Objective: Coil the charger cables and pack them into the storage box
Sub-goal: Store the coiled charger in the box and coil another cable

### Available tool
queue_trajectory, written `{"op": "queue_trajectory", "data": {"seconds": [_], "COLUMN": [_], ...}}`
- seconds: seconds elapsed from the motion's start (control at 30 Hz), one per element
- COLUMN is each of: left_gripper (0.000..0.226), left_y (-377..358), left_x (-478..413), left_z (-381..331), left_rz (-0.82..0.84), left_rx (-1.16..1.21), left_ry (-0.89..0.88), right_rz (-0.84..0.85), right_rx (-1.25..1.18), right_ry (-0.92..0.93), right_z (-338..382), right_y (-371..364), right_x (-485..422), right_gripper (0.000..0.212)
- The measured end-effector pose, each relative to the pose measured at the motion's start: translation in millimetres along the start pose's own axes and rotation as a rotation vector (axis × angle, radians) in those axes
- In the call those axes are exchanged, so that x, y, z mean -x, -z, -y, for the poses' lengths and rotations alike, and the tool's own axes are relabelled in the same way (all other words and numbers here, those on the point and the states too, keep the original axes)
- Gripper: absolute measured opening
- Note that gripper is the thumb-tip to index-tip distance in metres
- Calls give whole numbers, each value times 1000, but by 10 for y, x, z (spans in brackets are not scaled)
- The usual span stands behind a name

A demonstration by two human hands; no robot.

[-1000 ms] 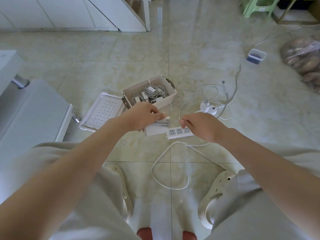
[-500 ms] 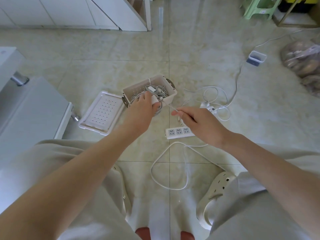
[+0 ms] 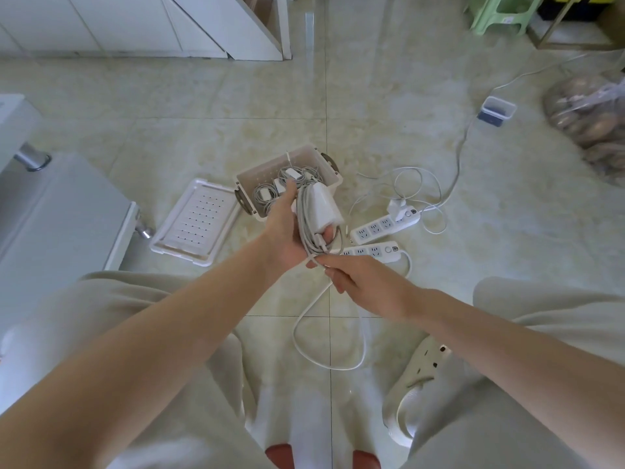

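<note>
White power adapter, newly raised over the storage box, is clasped by the left grip; its cable, pinched at the tail by the right grip, appears nearly coiled.

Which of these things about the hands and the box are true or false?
1. The left hand holds a white charger with its cable wound round. True.
2. The storage box has its lid on. False: the lid lies on the floor beside the open box.
3. The box holds coiled cables. True.
4. One power strip is on the floor. False: there are a far power strip and a near power strip.
5. The right hand is empty. False: it pinches the cable.
</note>
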State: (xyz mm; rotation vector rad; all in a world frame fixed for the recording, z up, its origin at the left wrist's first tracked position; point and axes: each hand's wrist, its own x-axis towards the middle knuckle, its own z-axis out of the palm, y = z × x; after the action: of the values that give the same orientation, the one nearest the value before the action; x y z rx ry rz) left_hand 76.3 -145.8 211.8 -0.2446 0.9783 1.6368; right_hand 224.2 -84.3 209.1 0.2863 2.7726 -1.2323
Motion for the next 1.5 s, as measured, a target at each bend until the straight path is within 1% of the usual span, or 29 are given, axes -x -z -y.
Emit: {"op": "queue_trajectory", "data": {"seconds": [0.03, 0.07, 0.1, 0.17, 0.2, 0.27, 0.33, 0.4, 0.47, 0.53, 0.6, 0.63, 0.67, 0.7, 0.73, 0.77, 0.8, 0.9, 0.97, 1.03, 1.07, 1.13, 1.23, 1.3, 1.4, 1.5], "left_gripper": [58, 56, 49, 35, 33, 37, 41, 38, 34, 34, 33, 39, 49, 62, 68, 65, 58, 49, 47, 46, 45, 43, 42, 46, 42, 31], "left_y": [15, 16, 9, -8, -15, -21, -8, 5, -6, -20, -57, -68, -82, -95, -111, -136, -155, -171, -158, -127, -115, -100, -51, -17, 30, 56], "left_x": [0, 13, 20, 22, 26, 47, 53, 54, 48, 27, 41, 41, 40, 40, 54, 76, 91, 109, 120, 114, 116, 137, 159, 172, 207, 238], "left_z": [-21, -38, -54, -80, -102, -159, -191, -168, -96, -17, 23, 27, 24, 20, 23, 36, 52, 65, 26, -2, 2, 48, 78, 53, 35, 90], "left_rz": [53, 86, 74, -16, -78, -221, -355, -405, -391, -339, -283, -249, -214, -182, -150, -118, -95, -8, 29, 73, 103, 153, 206, 212, 165, 126], "left_rx": [-10, -29, -59, -127, -168, -280, -353, -400, -450, -516, -568, -559, -530, -498, -471, -434, -404, -380, -334, -286, -271, -275, -353, -403, -490, -478], "left_ry": [-12, -41, -91, -218, -285, -408, -485, -518, -526, -552, -579, -570, -548, -517, -492, -478, -467, -456, -453, -430, -420, -399, -358, -301, -233, -192], "right_rz": [-13, -33, -50, -66, -74, -96, -109, -96, -60, -36, -42, -39, -34, -32, -31, -34, -37, -48, -104, -169, -176, -199, -272, -325, -325, -266], "right_rx": [-23, -38, -52, -83, -98, -109, -91, -66, -38, -9, 7, -26, -126, -297, -510, -702, -845, -1214, -1415, -1488, -1500, -1458, -1401, -1364, -1102, -887], "right_ry": [-18, -36, -55, -86, -86, -55, -11, 28, 55, 28, -79, -147, -215, -277, -336, -393, -432, -454, -458, -441, -432, -459, -551, -556, -495, -468], "right_z": [-12, -33, -51, -75, -80, -73, -42, -7, 6, -35, -117, -131, -135, -125, -109, -104, -99, -85, -94, -141, -169, -238, -285, -302, -354, -367], "right_y": [4, 6, 15, 39, 50, 66, 73, 35, -42, -123, -143, -124, -94, -60, -30, -7, 14, 84, 168, 237, 250, 236, 190, 208, 271, 275], "right_x": [-10, -20, -26, -20, -13, -1, 23, 42, 49, 26, -38, -71, -102, -129, -156, -180, -193, -215, -230, -241, -247, -249, -255, -250, -254, -240], "right_gripper": [33, 31, 29, 28, 28, 27, 26, 26, 26, 24, 22, 22, 21, 22, 23, 26, 28, 37, 30, 13, 10, 20, 22, 23, 20, 18]}}
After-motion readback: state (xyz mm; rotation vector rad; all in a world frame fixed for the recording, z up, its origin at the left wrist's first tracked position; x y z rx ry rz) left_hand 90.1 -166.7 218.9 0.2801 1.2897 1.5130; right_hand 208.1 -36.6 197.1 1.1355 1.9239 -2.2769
